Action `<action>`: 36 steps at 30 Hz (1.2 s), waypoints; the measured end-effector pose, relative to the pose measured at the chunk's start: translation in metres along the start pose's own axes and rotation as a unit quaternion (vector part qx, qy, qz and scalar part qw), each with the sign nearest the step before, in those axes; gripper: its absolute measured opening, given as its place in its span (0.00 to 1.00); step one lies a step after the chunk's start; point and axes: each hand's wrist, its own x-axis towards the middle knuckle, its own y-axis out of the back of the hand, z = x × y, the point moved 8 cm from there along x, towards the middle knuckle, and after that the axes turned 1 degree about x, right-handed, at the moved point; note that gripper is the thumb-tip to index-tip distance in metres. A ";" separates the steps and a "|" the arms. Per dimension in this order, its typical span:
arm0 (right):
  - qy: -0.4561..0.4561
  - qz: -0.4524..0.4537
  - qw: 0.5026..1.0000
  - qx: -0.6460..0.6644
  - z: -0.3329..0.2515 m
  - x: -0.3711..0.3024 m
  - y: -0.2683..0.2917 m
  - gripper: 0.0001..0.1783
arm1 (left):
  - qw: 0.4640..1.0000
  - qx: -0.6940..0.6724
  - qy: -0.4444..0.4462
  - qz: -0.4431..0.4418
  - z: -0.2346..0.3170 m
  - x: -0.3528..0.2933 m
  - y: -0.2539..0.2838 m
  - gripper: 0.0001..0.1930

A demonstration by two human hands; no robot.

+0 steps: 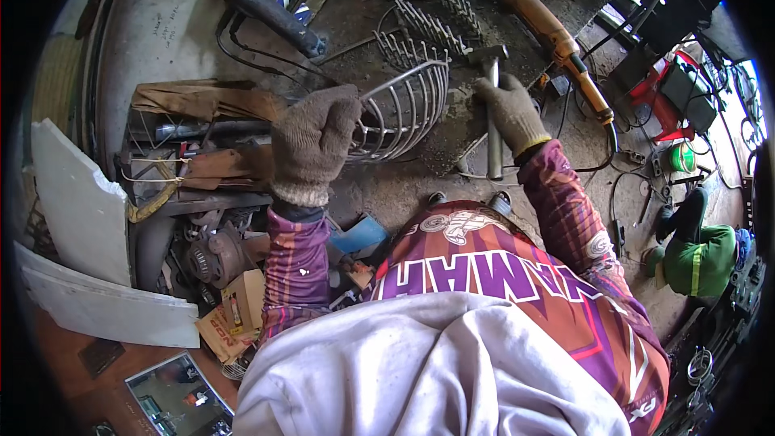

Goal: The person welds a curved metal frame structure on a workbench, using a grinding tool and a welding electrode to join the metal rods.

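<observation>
My left hand (315,141), in a brown knit glove, is closed around the near-left end of a curved grille of welded metal rods (418,109). The grille is held tilted, its ribs bowing to the right over the work surface. In my right hand (514,115), also gloved, is a hammer (495,157). Its head points away from me, just right of the grille's far end, and its handle hangs toward me below my fingers. Hammer and grille look apart. Behind the grille lie several rows of short metal rods joined like combs (420,28).
An orange angle grinder (545,28) lies at the far right of the bench, its cable trailing down. A dark cylinder (270,12) lies far left. Brown leather-like pieces (206,101) and a cardboard box (234,315) are on the left. A person in green (698,262) is low at the right.
</observation>
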 end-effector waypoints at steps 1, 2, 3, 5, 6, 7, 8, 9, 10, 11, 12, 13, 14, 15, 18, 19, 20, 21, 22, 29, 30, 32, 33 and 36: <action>0.011 0.011 0.998 0.065 -0.007 -0.001 0.001 0.31 | 0.998 -0.039 0.040 -0.013 -0.006 0.004 0.002 0.12; 0.025 0.019 0.997 0.077 -0.008 0.007 0.005 0.30 | 0.993 -0.078 0.079 -0.026 -0.014 0.006 0.002 0.13; 0.024 0.018 0.997 0.076 -0.006 0.007 0.005 0.30 | 0.993 -0.078 0.081 -0.025 -0.018 0.007 0.008 0.13; 0.050 0.082 0.995 -0.024 -0.004 0.008 0.016 0.33 | 0.983 -0.116 0.120 -0.073 -0.033 0.009 0.009 0.14; 0.036 0.082 0.990 -0.107 0.001 0.022 0.017 0.36 | 0.976 -0.131 0.148 -0.092 -0.035 0.018 0.016 0.15; 0.040 0.078 0.990 -0.108 0.000 0.024 0.019 0.36 | 0.977 -0.128 0.149 -0.087 -0.040 0.019 0.020 0.15; 0.045 0.076 0.977 -0.196 -0.002 0.026 0.020 0.37 | 0.967 -0.150 0.180 -0.099 -0.051 0.018 0.019 0.15; 0.047 0.074 0.956 -0.281 -0.006 0.023 0.017 0.39 | 0.956 -0.171 0.211 -0.114 -0.060 0.016 0.017 0.15; 0.092 0.047 0.955 -0.279 -0.015 0.017 0.012 0.47 | 0.958 -0.165 0.209 -0.106 -0.065 0.017 0.020 0.15; 0.094 0.045 0.955 -0.277 -0.019 0.013 0.009 0.47 | 0.959 -0.162 0.208 -0.105 -0.070 0.017 0.021 0.15; 0.075 0.042 0.945 -0.315 -0.022 0.011 0.006 0.45 | 0.958 -0.192 0.189 -0.095 -0.070 0.019 0.022 0.15; 0.056 0.038 0.934 -0.352 -0.025 0.007 0.004 0.44 | 0.957 -0.222 0.169 -0.084 -0.068 0.021 0.025 0.16; 0.058 0.038 0.934 -0.352 -0.030 0.002 0.005 0.44 | 0.957 -0.221 0.168 -0.083 -0.068 0.023 0.028 0.16; 0.068 0.031 0.922 -0.381 -0.038 -0.003 0.007 0.41 | 0.955 -0.218 0.167 -0.107 -0.066 0.027 0.025 0.16; 0.155 0.043 0.931 -0.328 -0.070 -0.034 -0.001 0.36 | 0.952 -0.194 0.166 -0.169 -0.068 0.033 0.025 0.16; 0.228 0.067 0.941 -0.242 -0.086 -0.049 -0.002 0.34 | 0.949 -0.176 0.160 -0.209 -0.068 0.033 0.021 0.17; 0.261 0.019 0.950 -0.168 -0.092 -0.054 -0.010 0.33 | 0.948 -0.178 0.161 -0.210 -0.072 0.035 0.015 0.17; 0.260 0.019 0.951 -0.167 -0.095 -0.058 -0.016 0.33 | 0.951 -0.225 0.072 -0.202 -0.062 0.040 0.011 0.17; 0.263 -0.079 0.958 -0.082 -0.099 -0.064 -0.032 0.32 | 0.942 -0.273 -0.020 -0.193 -0.048 0.044 0.009 0.17; 0.148 -0.270 0.949 0.070 -0.083 -0.081 -0.063 0.25 | 0.831 -0.373 0.114 -0.395 -0.036 0.056 -0.044 0.18; 0.030 -0.320 0.925 0.203 -0.070 -0.079 -0.072 0.24 | 0.823 -0.403 0.113 -0.384 -0.055 0.055 -0.052 0.20; 0.028 -0.320 0.930 0.177 -0.074 -0.085 -0.074 0.23 | 0.829 -0.401 0.096 -0.377 -0.069 0.053 -0.063 0.20; 0.025 -0.317 0.936 0.153 -0.076 -0.090 -0.075 0.22 | 0.830 -0.403 0.088 -0.376 -0.069 0.052 -0.067 0.20; 0.055 -0.277 0.948 0.144 -0.081 -0.098 -0.073 0.25 | 0.863 -0.331 0.156 -0.348 -0.077 0.050 -0.073 0.23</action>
